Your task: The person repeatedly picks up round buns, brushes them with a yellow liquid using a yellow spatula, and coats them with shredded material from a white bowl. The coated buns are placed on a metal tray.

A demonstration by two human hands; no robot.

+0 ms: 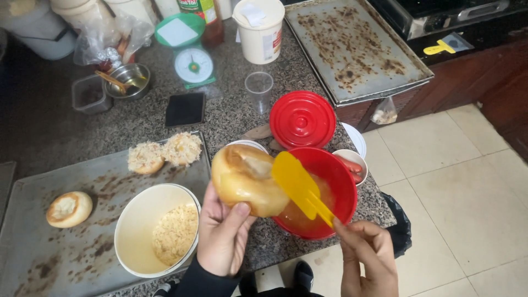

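Note:
My left hand (223,234) holds a golden bun (245,181) with a hollowed top, lifted beside a red bowl (340,181) of orange sauce. My right hand (368,256) grips the handle of a yellow spatula (297,184), whose blade lies against the bun over the bowl. Left of my left hand stands a cream bowl (137,225) with pale crumbs in it. It rests on a stained baking tray (33,253) that also carries a plain hollowed bun (69,209) and two crumb-coated buns (165,153).
A red lid (302,119) lies behind the red bowl, with a small bowl of sausages (352,165) to its right at the counter edge. Farther back are a clear cup (259,88), green kitchen scale (190,55), white tub (260,30), dark phone (185,109) and a second tray (352,49).

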